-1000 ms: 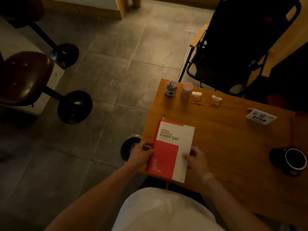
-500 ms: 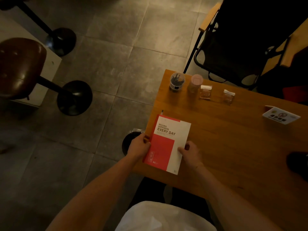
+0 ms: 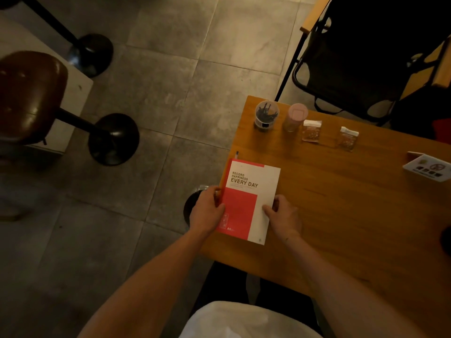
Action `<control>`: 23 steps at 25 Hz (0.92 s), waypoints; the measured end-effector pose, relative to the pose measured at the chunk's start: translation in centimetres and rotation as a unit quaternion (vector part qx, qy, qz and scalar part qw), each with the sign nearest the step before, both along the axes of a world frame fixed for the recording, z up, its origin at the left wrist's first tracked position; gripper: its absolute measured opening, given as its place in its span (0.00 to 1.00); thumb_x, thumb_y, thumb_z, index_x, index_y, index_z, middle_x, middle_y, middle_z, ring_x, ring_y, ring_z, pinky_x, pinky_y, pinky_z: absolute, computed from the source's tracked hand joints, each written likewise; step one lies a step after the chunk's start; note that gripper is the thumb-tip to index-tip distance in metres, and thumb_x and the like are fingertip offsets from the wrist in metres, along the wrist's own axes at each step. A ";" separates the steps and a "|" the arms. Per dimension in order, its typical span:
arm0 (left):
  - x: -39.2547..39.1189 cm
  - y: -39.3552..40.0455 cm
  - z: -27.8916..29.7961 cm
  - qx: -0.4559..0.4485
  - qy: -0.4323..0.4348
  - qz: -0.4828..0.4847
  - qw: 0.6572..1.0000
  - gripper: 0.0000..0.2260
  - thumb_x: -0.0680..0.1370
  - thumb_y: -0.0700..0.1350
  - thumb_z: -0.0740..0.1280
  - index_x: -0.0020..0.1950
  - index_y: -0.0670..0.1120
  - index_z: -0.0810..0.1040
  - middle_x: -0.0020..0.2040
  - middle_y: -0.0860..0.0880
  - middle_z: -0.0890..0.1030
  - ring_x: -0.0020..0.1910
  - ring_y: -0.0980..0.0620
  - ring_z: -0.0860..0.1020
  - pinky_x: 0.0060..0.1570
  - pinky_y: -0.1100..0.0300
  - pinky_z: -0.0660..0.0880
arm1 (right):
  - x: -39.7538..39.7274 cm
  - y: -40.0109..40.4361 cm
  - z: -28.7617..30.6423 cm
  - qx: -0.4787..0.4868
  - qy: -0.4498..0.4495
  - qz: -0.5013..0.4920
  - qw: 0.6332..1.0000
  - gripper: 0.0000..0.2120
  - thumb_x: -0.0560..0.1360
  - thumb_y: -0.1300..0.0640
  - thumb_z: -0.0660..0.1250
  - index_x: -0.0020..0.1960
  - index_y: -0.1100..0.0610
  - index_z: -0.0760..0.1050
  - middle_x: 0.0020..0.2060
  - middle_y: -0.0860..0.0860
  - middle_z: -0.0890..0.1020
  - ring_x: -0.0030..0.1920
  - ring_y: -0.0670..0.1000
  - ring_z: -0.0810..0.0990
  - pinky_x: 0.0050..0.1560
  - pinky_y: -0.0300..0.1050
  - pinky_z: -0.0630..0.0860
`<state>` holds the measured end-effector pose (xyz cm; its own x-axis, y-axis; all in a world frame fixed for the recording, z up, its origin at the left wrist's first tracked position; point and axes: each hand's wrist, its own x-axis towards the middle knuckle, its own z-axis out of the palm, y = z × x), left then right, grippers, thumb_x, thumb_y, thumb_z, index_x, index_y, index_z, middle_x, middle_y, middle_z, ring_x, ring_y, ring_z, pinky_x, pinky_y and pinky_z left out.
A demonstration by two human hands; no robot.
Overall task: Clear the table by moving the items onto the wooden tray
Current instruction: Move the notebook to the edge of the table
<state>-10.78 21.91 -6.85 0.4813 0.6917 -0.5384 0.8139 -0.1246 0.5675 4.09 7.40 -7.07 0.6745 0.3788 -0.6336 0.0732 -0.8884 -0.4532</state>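
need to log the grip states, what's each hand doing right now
Left hand: closed on the left edge of the red and white notebook, along with a pencil.
Right hand: fingers closed on the notebook's right edge.

Grey tiled floor [image 3: 170, 98] is seen across the left and centre of the frame. A brown padded stool [image 3: 29, 93] with a black round base [image 3: 113, 139] is placed at the left; a second black base [image 3: 91, 53] is seen upper left. A black chair [image 3: 366, 57] is positioned upper right.
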 end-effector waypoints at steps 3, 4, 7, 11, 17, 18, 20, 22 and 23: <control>-0.4 -0.3 0.1 0.039 0.022 -0.087 0.995 0.23 0.76 0.48 0.68 0.68 0.59 0.64 0.64 0.53 0.70 0.53 0.58 0.75 0.46 0.59 0.77 | -0.7 -0.5 -0.2 0.024 -0.015 0.009 1.000 0.24 0.75 0.48 0.69 0.68 0.50 0.67 0.62 0.51 0.77 0.58 0.53 0.78 0.47 0.46 0.76; -0.7 -0.6 0.1 0.044 0.033 -0.112 0.992 0.24 0.76 0.49 0.67 0.69 0.59 0.62 0.66 0.52 0.69 0.55 0.56 0.75 0.45 0.60 0.77 | -0.9 -0.9 -0.2 0.018 -0.023 0.031 0.999 0.28 0.75 0.48 0.69 0.71 0.49 0.64 0.63 0.51 0.74 0.60 0.53 0.76 0.49 0.46 0.75; -1.9 -1.5 0.2 0.066 0.060 -0.152 0.984 0.26 0.77 0.54 0.65 0.72 0.57 0.59 0.67 0.51 0.66 0.58 0.54 0.74 0.46 0.59 0.77 | -1.6 -2.4 0.1 -0.029 -0.078 0.132 0.988 0.35 0.74 0.47 0.70 0.75 0.49 0.57 0.67 0.53 0.69 0.65 0.53 0.71 0.57 0.47 0.73; -3.5 -3.3 1.1 0.121 0.103 -0.211 0.965 0.25 0.79 0.59 0.58 0.74 0.56 0.56 0.72 0.48 0.62 0.63 0.49 0.71 0.50 0.54 0.78 | -2.7 -4.8 1.1 -0.096 -0.130 0.244 0.956 0.35 0.75 0.41 0.66 0.76 0.49 0.55 0.74 0.53 0.62 0.72 0.55 0.64 0.68 0.53 0.68; -4.9 -5.3 3.3 0.110 0.156 -0.268 0.944 0.28 0.78 0.58 0.60 0.76 0.56 0.54 0.75 0.47 0.59 0.68 0.46 0.67 0.58 0.50 0.75 | -3.4 -7.6 3.4 -0.146 -0.112 0.304 0.935 0.23 0.79 0.40 0.57 0.71 0.48 0.66 0.72 0.52 0.66 0.71 0.55 0.65 0.67 0.56 0.66; -4.8 -5.5 3.9 0.110 0.161 -0.271 0.943 0.29 0.78 0.58 0.60 0.76 0.56 0.53 0.75 0.47 0.59 0.68 0.45 0.67 0.58 0.49 0.75 | -3.3 -7.9 3.9 -0.150 -0.103 0.310 0.933 0.23 0.79 0.40 0.56 0.70 0.48 0.66 0.71 0.52 0.67 0.70 0.55 0.66 0.67 0.56 0.65; -4.5 -6.1 4.9 0.116 0.158 -0.280 0.940 0.30 0.76 0.57 0.63 0.75 0.56 0.54 0.74 0.48 0.61 0.67 0.45 0.68 0.58 0.48 0.75 | -2.9 -8.5 4.7 -0.161 -0.079 0.322 0.930 0.22 0.80 0.41 0.54 0.71 0.48 0.66 0.71 0.51 0.68 0.71 0.55 0.66 0.68 0.56 0.64; -3.9 -6.6 5.8 0.120 0.158 -0.311 0.929 0.27 0.76 0.54 0.65 0.73 0.55 0.59 0.73 0.49 0.63 0.67 0.45 0.68 0.59 0.47 0.74 | -2.2 -9.3 5.6 -0.169 -0.055 0.336 0.925 0.22 0.81 0.42 0.54 0.71 0.49 0.67 0.70 0.51 0.70 0.70 0.55 0.66 0.69 0.55 0.64; -3.4 -6.9 6.3 0.115 0.168 -0.341 0.918 0.25 0.76 0.52 0.65 0.72 0.54 0.62 0.73 0.48 0.64 0.68 0.45 0.67 0.60 0.46 0.73 | -1.8 -9.7 6.0 -0.170 -0.042 0.339 0.924 0.22 0.81 0.43 0.54 0.72 0.49 0.67 0.70 0.51 0.70 0.70 0.56 0.67 0.69 0.55 0.64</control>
<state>-14.22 15.00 -0.58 0.6784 0.4061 -0.6123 0.6266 -0.7549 0.1935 2.32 -2.33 -1.08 0.4063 0.5214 -0.7503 0.6879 -0.7151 -0.1244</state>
